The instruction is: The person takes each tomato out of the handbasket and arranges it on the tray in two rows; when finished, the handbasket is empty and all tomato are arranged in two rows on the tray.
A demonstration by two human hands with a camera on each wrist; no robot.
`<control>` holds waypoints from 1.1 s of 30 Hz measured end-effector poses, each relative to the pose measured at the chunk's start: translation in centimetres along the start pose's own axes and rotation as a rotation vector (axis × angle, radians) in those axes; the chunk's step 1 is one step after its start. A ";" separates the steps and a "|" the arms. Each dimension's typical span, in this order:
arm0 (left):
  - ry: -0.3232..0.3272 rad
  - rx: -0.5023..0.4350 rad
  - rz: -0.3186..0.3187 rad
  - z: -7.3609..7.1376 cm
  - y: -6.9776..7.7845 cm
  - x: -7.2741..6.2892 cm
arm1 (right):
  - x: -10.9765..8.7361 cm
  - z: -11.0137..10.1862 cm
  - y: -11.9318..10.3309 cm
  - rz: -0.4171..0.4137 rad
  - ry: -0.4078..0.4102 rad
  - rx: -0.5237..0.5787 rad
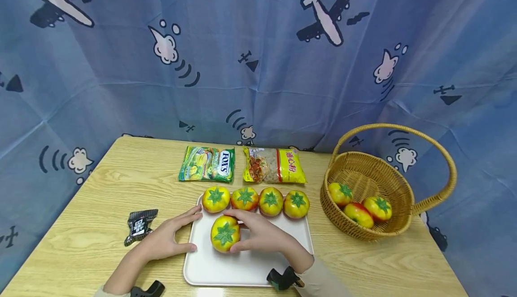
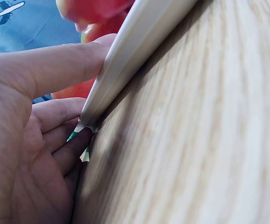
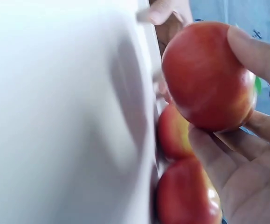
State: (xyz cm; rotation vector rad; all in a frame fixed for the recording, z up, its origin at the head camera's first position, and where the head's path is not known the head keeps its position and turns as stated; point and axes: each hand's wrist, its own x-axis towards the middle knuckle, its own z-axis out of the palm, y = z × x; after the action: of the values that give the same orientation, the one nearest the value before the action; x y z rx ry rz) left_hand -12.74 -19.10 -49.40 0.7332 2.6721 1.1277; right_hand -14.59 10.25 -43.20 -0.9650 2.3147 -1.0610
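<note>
Right hand (image 1: 262, 233) grasping a persimmon-like fruit (image 1: 223, 233) over the white tray (image 1: 258, 272); left hand (image 1: 166, 238), loosely spread, touches its edge. Smooth skin; if grip slackens, I'd expect it rolling into the back row (image 1: 271, 201).

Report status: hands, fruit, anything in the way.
Left hand touching tray edge. Right hand gripping one fruit over tray. Four more fruits lined along far edge, could crowd placement there.
</note>
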 end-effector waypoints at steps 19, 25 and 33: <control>0.014 0.003 0.027 0.1 0.0 -0.1 | 2.9 1.6 -1.0 -0.038 -0.068 -0.213; 0.022 0.007 0.034 0.0 0.1 -0.2 | 3.0 1.5 -1.0 -0.029 -0.062 -0.209; 0.020 0.000 0.034 0.0 0.0 -0.2 | 2.8 1.5 -1.1 -0.026 -0.048 -0.211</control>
State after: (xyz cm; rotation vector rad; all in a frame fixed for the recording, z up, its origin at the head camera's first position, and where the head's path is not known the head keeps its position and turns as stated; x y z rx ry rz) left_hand -12.57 -19.17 -49.38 0.7746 2.6853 1.1496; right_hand -15.11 7.00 -43.51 -1.0887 2.4156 -0.8058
